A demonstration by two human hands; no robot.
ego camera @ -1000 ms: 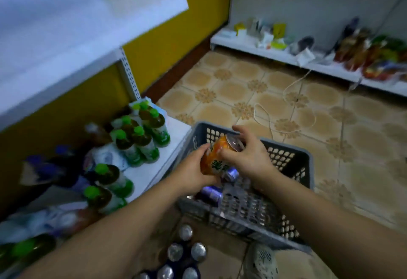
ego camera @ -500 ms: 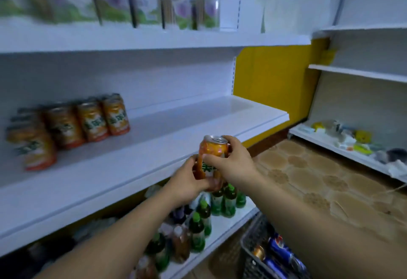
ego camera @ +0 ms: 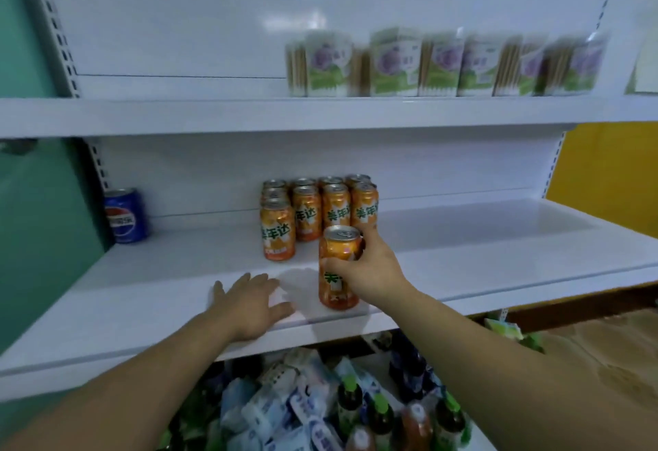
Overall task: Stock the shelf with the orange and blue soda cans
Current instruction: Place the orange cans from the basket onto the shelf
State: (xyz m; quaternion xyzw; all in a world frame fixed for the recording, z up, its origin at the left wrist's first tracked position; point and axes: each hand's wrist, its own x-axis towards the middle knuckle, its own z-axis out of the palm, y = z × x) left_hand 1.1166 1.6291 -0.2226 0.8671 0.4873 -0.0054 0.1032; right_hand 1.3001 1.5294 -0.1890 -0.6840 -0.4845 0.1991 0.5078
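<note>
Right hand grips orange can — left hand (fingers straight) presses the shelf.

Orange aluminium soda can upright near the front edge of the white metal middle shelf, right hand wrapped round it from 3 o'clock. Left hand flat on the shelf at the can's 8 o'clock, apart from it. Block of orange soda cans at 12 o'clock, toward the back panel. Blue cylindrical cola can alone at 10 o'clock, far left rear. Green-and-white cartons in a row on the shelf above, right half. Green-capped bottles and blue-white packets on the shelf below.
</note>
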